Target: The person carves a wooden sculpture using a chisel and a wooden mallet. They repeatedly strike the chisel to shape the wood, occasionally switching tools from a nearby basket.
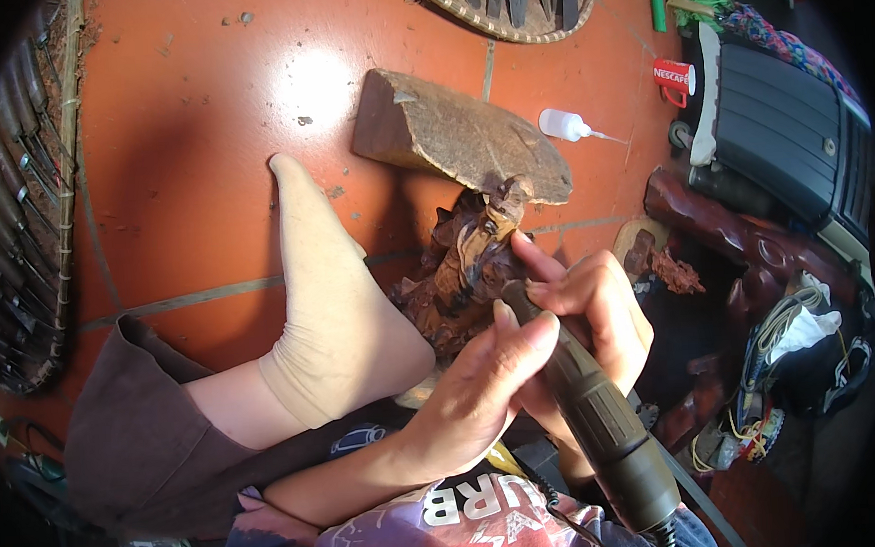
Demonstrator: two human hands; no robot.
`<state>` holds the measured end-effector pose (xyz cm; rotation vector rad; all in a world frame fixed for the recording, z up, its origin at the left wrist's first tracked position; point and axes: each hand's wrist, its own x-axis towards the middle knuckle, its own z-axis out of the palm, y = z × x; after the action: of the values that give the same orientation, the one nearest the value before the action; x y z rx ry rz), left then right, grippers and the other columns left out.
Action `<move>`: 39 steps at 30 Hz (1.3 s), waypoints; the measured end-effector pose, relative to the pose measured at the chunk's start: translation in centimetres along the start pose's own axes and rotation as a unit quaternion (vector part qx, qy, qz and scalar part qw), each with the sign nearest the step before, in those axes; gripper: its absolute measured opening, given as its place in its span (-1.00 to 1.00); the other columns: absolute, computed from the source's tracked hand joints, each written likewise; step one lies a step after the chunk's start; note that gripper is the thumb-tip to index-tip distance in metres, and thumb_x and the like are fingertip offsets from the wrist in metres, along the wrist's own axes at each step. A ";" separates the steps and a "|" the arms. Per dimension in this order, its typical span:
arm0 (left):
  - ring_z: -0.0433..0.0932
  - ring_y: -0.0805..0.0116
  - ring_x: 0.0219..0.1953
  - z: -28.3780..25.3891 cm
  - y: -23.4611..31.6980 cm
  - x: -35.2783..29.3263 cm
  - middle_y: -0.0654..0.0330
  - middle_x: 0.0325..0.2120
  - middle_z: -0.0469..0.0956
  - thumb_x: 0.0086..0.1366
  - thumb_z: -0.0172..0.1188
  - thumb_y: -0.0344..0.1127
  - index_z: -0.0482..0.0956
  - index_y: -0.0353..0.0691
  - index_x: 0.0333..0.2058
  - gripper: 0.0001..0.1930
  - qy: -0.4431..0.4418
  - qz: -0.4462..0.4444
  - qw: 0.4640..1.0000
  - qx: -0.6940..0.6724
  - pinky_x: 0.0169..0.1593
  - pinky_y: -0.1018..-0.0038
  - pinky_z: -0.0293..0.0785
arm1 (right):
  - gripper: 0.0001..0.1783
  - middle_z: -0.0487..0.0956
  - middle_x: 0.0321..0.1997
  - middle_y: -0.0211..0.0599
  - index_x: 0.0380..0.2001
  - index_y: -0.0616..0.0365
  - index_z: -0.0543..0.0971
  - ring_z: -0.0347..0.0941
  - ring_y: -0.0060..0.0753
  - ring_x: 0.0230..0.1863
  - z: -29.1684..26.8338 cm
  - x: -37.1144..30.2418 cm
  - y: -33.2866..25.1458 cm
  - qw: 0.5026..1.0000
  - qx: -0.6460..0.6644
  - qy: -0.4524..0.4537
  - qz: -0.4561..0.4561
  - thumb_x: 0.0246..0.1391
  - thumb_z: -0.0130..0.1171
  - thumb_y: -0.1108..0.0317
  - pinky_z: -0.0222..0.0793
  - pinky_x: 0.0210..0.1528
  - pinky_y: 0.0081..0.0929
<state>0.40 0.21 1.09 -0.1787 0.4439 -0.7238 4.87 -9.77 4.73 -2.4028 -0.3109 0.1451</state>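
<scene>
A dark olive rotary carving tool (590,394) slants up from my lap, its coiled cord leaving the lower end. My right hand (610,313) curls round the front of it, and one fingertip reaches the carved wooden figure (467,257). My left hand (484,376) closes on the same tool from the left, its thumb lying along the grip. The tool's tip points at the brown carving and is hidden by my fingers. The figure's top leans against a rough wooden block (459,132). My foot in a beige sock (340,310) sits just left of the carving.
A white squeeze bottle (565,124) lies beyond the block on the red tile floor. Woven trays of chisels stand at the left (71,186) and far edge (583,24). To the right are a red mug (676,77), a dark plastic case (789,122) and bundled cords (786,327).
</scene>
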 end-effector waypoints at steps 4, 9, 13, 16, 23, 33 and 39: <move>0.34 0.69 -0.29 0.4 -0.8 -1.1 0.30 -0.41 0.42 0.42 -0.07 -0.19 0.38 -0.28 -0.38 -0.72 -0.047 -0.004 0.993 0.110 -0.19 0.62 0.30 | -0.71 0.29 -0.52 -0.26 -0.51 0.35 0.37 0.45 -0.30 -0.39 -1.2 -2.4 0.2 0.998 0.030 0.041 -0.039 -0.11 0.33 0.50 0.44 0.02 0.13; 0.36 0.70 -0.37 0.7 -3.6 -1.3 0.29 -0.49 0.44 0.39 0.02 -0.27 0.38 -0.33 -0.35 -0.79 -0.093 0.057 0.974 0.196 -0.32 0.60 0.32 | -0.67 0.30 -0.46 -0.23 -0.51 0.36 0.36 0.52 0.03 -0.16 -3.7 -6.6 0.5 0.992 0.061 0.104 -0.034 -0.12 0.36 0.46 0.37 0.09 0.14; 0.46 0.54 -0.19 0.2 -4.4 -1.5 0.18 -0.21 0.43 0.39 -0.03 -0.34 0.38 -0.34 -0.17 -0.83 -0.155 -0.023 0.934 0.320 -0.18 0.56 0.49 | -0.69 0.44 -0.35 -0.07 -0.39 0.35 0.45 0.50 0.11 -0.08 -6.0 -10.2 0.6 0.995 -0.004 0.090 -0.044 -0.14 0.36 0.44 0.38 0.09 0.09; 0.49 0.46 -0.12 0.3 -5.8 -1.9 0.15 -0.19 0.45 0.41 -0.06 -0.30 0.36 -0.35 -0.11 -0.77 -0.156 -0.006 0.937 0.313 -0.05 0.50 0.49 | -0.68 0.55 -0.19 0.07 -0.23 0.32 0.54 0.50 0.12 -0.03 -8.0 -11.6 -0.4 0.996 -0.068 0.018 -0.055 -0.12 0.31 0.48 0.42 0.06 -0.06; 0.55 0.34 -0.09 0.5 -7.6 -2.1 0.02 -0.16 0.54 0.40 -0.05 -0.20 0.30 -0.30 -0.11 -0.73 -0.076 -0.104 0.949 0.286 -0.17 0.50 0.55 | -0.65 0.45 -0.48 -0.34 -0.20 0.25 0.43 0.41 -0.61 -0.45 -14.5 -32.7 9.6 0.890 -0.062 0.299 0.340 -0.09 0.30 0.56 0.35 -0.39 -0.62; 0.60 0.02 -0.19 -0.8 -10.7 -1.8 -0.29 -0.15 0.50 0.39 -0.08 -0.18 0.32 -0.28 -0.11 -0.72 0.024 -0.005 0.914 0.405 -0.18 0.34 0.61 | -0.65 0.40 -0.66 -0.21 -0.54 0.15 0.36 0.38 -0.07 -0.58 -12.8 -55.3 14.2 0.801 -0.264 0.045 0.535 -0.16 0.37 0.28 0.28 -0.49 -0.23; 0.54 0.03 -0.06 -1.6 -10.3 -1.8 -0.29 -0.05 0.43 0.39 -0.08 -0.06 0.29 -0.25 -0.01 -0.61 0.015 -0.002 0.867 0.497 -0.13 0.40 0.62 | -0.56 0.47 -0.62 -0.27 -0.47 0.14 0.39 0.47 -0.15 -0.53 -8.6 -59.5 15.6 0.811 -0.224 0.033 0.539 -0.22 0.42 0.12 0.36 -0.47 -0.25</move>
<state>-7.70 -6.22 3.46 0.8092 0.0536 -0.8799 -48.11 -42.14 2.01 -2.7345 1.2218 0.5377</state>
